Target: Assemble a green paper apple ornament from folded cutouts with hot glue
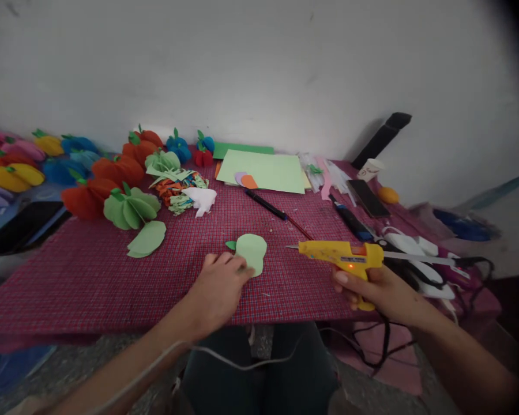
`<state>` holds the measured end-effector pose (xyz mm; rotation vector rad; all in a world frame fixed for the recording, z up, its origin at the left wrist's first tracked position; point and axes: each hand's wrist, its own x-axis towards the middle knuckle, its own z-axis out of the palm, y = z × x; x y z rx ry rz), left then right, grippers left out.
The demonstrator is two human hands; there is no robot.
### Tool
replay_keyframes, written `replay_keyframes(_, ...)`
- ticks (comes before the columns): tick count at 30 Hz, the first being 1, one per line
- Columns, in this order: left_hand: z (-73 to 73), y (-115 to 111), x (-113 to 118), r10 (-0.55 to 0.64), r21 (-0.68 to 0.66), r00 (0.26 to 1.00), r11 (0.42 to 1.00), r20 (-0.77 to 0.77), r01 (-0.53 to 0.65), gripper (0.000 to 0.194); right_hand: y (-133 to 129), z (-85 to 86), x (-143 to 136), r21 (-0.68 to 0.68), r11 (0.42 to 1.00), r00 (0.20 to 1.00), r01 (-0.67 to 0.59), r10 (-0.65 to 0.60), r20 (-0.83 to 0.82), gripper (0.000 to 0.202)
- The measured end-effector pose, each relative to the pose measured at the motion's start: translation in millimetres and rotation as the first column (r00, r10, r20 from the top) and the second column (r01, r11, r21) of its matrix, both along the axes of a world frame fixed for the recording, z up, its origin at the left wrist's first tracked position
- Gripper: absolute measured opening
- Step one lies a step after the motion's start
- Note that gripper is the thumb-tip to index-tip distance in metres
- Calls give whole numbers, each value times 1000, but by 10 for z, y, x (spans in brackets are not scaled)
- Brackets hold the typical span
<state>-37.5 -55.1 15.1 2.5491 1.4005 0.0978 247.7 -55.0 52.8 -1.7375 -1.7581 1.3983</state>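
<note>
My right hand [372, 288] is wrapped round the handle of a yellow hot glue gun [337, 252]. A glue stick [415, 257] sticks out of its back, a small orange light glows on its side, and the nozzle points left. My left hand [220, 288] has its fingers curled at the left edge of a pale green paper cutout [251, 251], the thumb at its lower side. A small green paper leaf [230, 245] shows left of the cutout. Further left lie a few folded pale green paper pieces [147, 239] beside a pale green paper pumpkin [132, 207].
Several orange paper pumpkins [119, 170] and blue ones [179, 148] stand at the back left. Paper sheets [268, 170] lie by the wall. A black pen [266, 204], a cutter knife [350, 219], a phone [368, 197] and a paper cup [371, 169] are at the right.
</note>
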Motion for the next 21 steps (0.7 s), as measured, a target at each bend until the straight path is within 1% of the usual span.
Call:
replay_keyframes(2, -10, -67, 22, -22, 11, 997, 1000, -76, 22, 40, -15, -25, 15, 1, 1000, 1000, -3, 3, -3, 41)
replay_keyframes(4, -20, -95, 19, -41, 3, 993, 999, -114, 41, 42, -18, -55, 31, 8, 1000, 1000, -10, 10, -14, 41)
replay_keyframes(6, -20, -82, -2, -40, -6, 993, 999, -107, 40, 45, -10, -84, 53, 8, 1000, 999, -13, 13, -38, 41)
replay_keyframes(10, 17, 8, -15, -25, -6, 999, 1000, -45, 25, 51, 18, -120, 106, 9, 1000, 993, 1, 0, -120, 38)
replay_keyframes(12, 41, 53, 14, -39, -4, 999, 999, -34, 39, 47, 24, -130, 124, 6, 1000, 987, -7, 8, -160, 37)
replay_keyframes(15, 60, 102, 70, -56, 11, 998, 998, -29, 57, 42, 9, -132, 128, -23, 998, 973, -54, 48, -224, 36)
replay_keyframes(17, 57, 122, 85, -57, 24, 998, 998, -24, 58, 41, -15, -104, 128, -26, 997, 962, -74, 64, -266, 36)
replay_keyframes(18, 52, 128, 82, -48, 30, 999, 998, -21, 48, 41, -25, -73, 135, -14, 998, 960, -60, 54, -274, 37)
replay_keyframes(19, 44, 132, 72, -30, 36, 999, 999, -17, 30, 41, -29, -28, 151, 14, 1000, 963, -27, 30, -267, 38)
replay_keyframes(21, 26, 133, 37, 13, 52, 1000, 999, -2, -13, 41, 2, 93, 218, 125, 990, 979, 72, -46, -198, 40)
